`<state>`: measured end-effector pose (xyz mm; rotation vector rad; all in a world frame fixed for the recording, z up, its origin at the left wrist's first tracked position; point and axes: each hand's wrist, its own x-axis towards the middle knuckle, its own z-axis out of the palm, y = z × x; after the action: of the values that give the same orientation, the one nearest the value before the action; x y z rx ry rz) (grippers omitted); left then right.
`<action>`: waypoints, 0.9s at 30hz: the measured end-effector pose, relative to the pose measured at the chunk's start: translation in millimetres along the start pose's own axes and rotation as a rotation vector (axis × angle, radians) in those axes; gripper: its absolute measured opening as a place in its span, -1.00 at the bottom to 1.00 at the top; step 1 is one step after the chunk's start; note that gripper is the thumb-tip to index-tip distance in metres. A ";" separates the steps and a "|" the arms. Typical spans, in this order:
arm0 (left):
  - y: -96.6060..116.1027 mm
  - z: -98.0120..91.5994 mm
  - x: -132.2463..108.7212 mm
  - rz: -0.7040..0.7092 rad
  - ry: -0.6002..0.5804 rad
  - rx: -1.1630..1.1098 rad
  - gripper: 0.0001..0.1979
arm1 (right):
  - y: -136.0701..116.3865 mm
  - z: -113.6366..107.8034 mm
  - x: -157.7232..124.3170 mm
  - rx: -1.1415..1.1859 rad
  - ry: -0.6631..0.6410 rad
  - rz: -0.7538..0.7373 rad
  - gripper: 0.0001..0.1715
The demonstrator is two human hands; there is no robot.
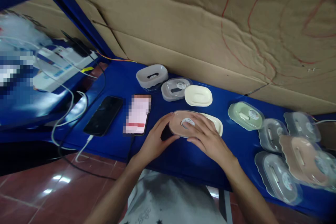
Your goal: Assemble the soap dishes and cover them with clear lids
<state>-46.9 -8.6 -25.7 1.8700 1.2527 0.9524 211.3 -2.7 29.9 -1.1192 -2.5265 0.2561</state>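
Note:
A pinkish-tan oval soap box with a round white sticker is on the blue table in front of me. My left hand curves round its left end, thumb at the near edge and fingers at the far side. Over its right part lies my right hand, fingertips at the sticker and thumb along the near edge. Partly covered by that hand, a cream oval dish sits just right of the box. Beyond them is a cream oval piece with a raised middle.
Grey soap boxes stand at the back. Several clear-lidded ones fill the right, including a green box and a tan box. Left are a lit phone, a dark phone on a cable, and a power strip. Cardboard walls the back.

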 end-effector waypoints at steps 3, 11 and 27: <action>-1.0 0.0 -0.1 -0.002 0.004 -0.016 -0.22 | 1.5 1.6 -0.6 0.003 0.008 0.006 -0.31; -3.3 2.0 -3.9 0.051 0.005 0.060 -0.20 | 1.9 8.3 -12.6 -0.065 0.001 -0.015 -0.26; -8.0 4.8 -7.0 0.066 0.021 0.095 -0.26 | -2.1 15.5 -13.4 -0.129 0.038 -0.099 -0.40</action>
<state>-48.1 -13.5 -36.2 1.9904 1.2754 0.9653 211.9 -14.4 12.9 -1.0315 -2.5858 0.0464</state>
